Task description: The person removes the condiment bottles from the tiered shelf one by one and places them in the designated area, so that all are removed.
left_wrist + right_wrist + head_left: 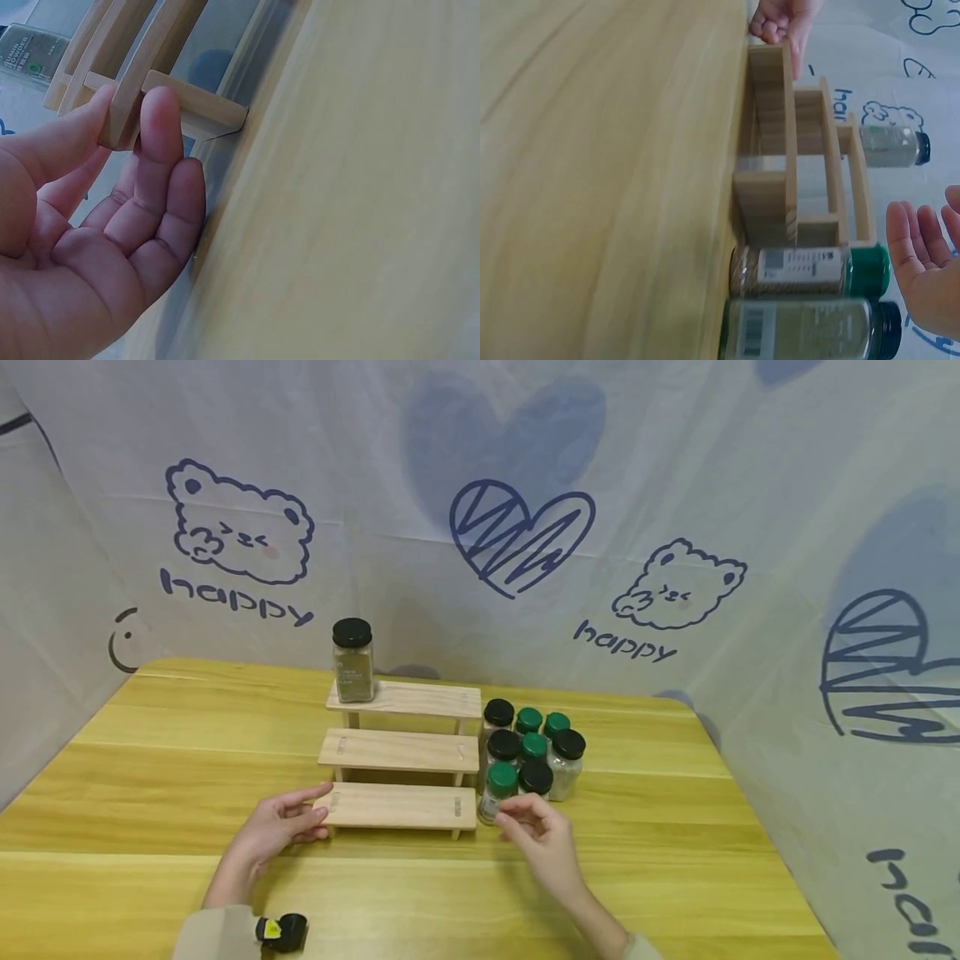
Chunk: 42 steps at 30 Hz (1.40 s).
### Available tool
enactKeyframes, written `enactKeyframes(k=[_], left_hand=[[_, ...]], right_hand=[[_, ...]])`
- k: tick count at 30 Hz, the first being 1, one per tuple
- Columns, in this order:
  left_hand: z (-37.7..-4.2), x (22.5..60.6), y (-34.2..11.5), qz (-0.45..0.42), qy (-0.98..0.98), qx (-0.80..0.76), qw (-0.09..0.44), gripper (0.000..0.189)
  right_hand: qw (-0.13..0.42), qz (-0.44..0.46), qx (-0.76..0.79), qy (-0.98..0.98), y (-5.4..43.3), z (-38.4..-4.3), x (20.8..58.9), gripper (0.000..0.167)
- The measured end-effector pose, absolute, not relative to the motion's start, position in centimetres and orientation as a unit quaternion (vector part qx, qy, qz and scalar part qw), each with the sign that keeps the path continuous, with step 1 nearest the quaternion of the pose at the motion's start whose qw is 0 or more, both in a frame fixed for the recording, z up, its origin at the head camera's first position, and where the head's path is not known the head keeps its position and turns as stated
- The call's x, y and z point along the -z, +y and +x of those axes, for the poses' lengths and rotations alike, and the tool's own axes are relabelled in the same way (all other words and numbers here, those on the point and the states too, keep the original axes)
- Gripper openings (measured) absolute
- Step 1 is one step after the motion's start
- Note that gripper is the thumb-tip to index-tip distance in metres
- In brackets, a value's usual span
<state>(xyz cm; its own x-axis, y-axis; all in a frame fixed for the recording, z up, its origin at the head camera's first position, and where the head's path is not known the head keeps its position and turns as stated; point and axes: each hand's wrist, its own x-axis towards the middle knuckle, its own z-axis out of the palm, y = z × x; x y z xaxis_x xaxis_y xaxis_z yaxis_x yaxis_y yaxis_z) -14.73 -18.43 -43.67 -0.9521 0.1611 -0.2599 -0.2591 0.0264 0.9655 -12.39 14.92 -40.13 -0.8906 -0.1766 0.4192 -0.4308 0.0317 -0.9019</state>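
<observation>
A three-step wooden rack [397, 807] stands on the table, its lowest step toward me. My left hand [276, 828] pinches the left end of that step, thumb above and fingertips [161, 112] below the board. On the top step, at its left end, a tall glass spice jar [354, 664] with a black lid stands upright. My right hand [543, 847] hovers in front of a green-lidded spice jar [501, 783] at the rack's right side. In the right wrist view, its loosely bent fingers [904, 232] are apart from the jar's lid and hold nothing.
Several more spice jars with black lids [567, 745] and green lids [557, 724] stand in a tight cluster right of the rack. A printed cloth [375, 568] hangs behind the wooden table [187, 760]. A small black device [288, 932] sits on my left wrist.
</observation>
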Motion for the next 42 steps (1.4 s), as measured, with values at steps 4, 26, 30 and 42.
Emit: enactKeyframes(k=[4, 26, 30, 42], left_hand=[[-14.8, 43.7, -18.4, -0.033, 0.699, -0.698, 0.152, 0.051], [-14.8, 43.5, -18.3, -0.023, 0.697, -0.699, 0.159, 0.052], [-14.8, 43.5, -18.4, -0.022, 0.696, -0.699, 0.159, 0.052], [-14.8, 43.9, -18.5, -0.032, 0.695, -0.701, 0.156, 0.053]], right_hand=[[0.088, 0.225, -0.669, -0.703, 14.0, -12.6, 39.8, 0.013], [0.051, 0.193, -0.673, -0.712, 9.0, -15.3, 38.5, 0.014], [0.052, 0.196, -0.667, -0.717, 8.1, -15.8, 37.7, 0.014], [0.071, 0.175, -0.652, -0.734, 5.7, -16.8, 34.7, 0.014]])
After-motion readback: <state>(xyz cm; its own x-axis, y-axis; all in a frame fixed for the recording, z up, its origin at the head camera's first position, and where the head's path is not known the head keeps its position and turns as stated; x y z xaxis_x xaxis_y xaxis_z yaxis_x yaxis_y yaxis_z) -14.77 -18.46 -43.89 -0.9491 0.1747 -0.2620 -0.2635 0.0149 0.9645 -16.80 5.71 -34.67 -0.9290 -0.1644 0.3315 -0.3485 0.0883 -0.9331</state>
